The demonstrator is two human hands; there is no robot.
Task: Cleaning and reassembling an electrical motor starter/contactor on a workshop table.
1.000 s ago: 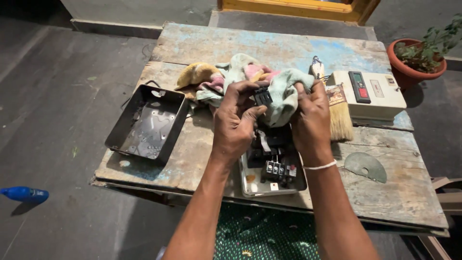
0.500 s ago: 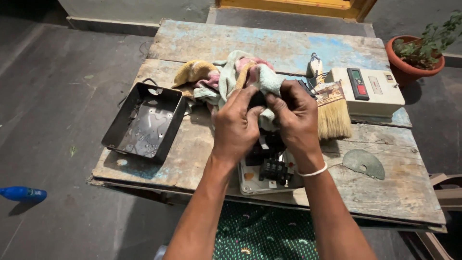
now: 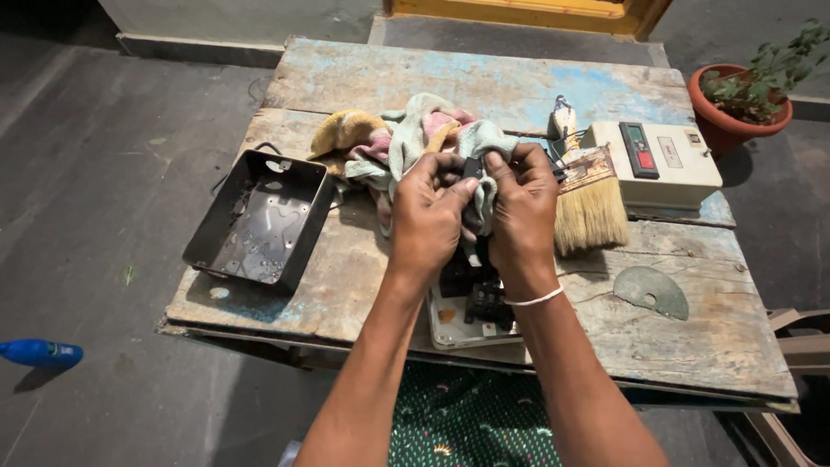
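Both hands meet over the middle of a worn wooden table (image 3: 692, 346). My left hand (image 3: 430, 218) and my right hand (image 3: 522, 214) pinch a small black part (image 3: 472, 168) wrapped in a fold of a pale multicoloured cloth (image 3: 406, 138). The rest of the cloth lies bunched on the table behind the hands. Below the hands sits a white base plate (image 3: 450, 324) carrying black electrical components (image 3: 484, 298), partly hidden by my wrists. A thin white band circles my right wrist.
A black metal box cover (image 3: 259, 220) lies open-side up at the left. A wide paintbrush (image 3: 591, 203) and a cream switch box (image 3: 661, 160) lie at the right. A round metal disc (image 3: 650, 290) rests near the right edge. A potted plant (image 3: 743, 99) and a blue bottle (image 3: 39, 353) stand on the floor.
My hands have drawn closer together around the black part and the cloth fold, and lifted slightly away from the base plate.
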